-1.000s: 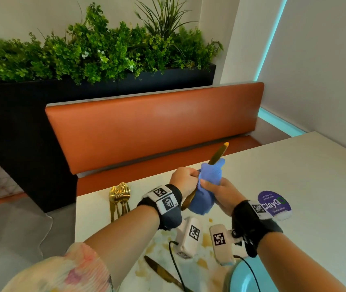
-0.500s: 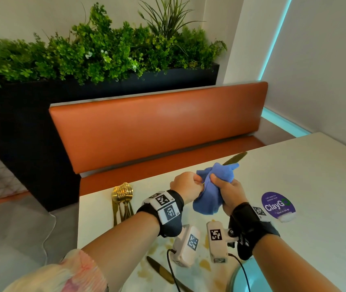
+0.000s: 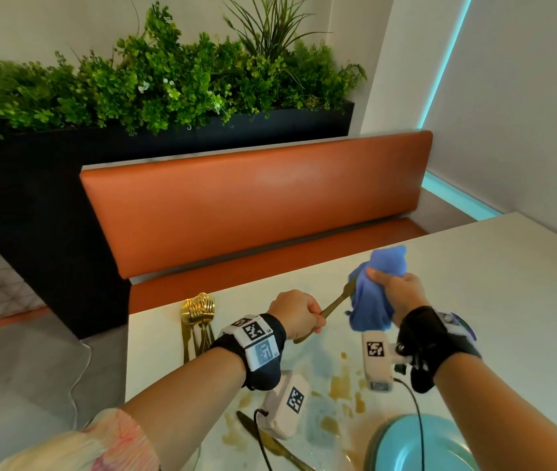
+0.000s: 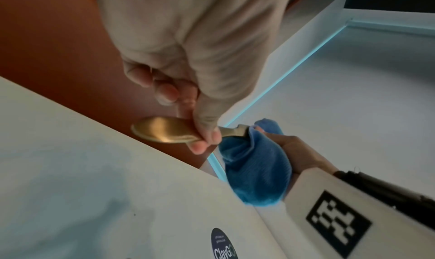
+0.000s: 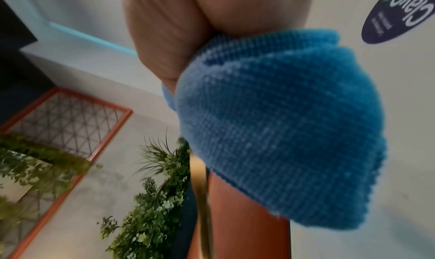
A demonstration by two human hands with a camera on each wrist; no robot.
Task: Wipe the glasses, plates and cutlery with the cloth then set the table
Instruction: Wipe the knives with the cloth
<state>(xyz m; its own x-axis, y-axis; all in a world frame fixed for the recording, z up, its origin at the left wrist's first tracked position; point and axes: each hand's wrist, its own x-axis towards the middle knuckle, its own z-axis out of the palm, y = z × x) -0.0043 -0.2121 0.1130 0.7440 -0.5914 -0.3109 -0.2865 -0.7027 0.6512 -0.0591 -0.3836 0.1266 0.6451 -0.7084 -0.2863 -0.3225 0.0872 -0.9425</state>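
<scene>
Under my hands the white table point(image 3: 508, 283) is streaked with brown spills; an orange bench point(image 3: 256, 205) lies beyond its far edge. My left hand point(image 3: 295, 314) grips the gold knife point(image 3: 333, 305) by its handle, my right hand point(image 3: 397, 294) bunches the blue cloth point(image 3: 372, 300) round its blade. The hands were touching; now they're apart.

Gold utensil point(image 3: 333, 305) tilted above the table, far end inside the bunched blue cloth point(image 3: 374, 294).
</scene>
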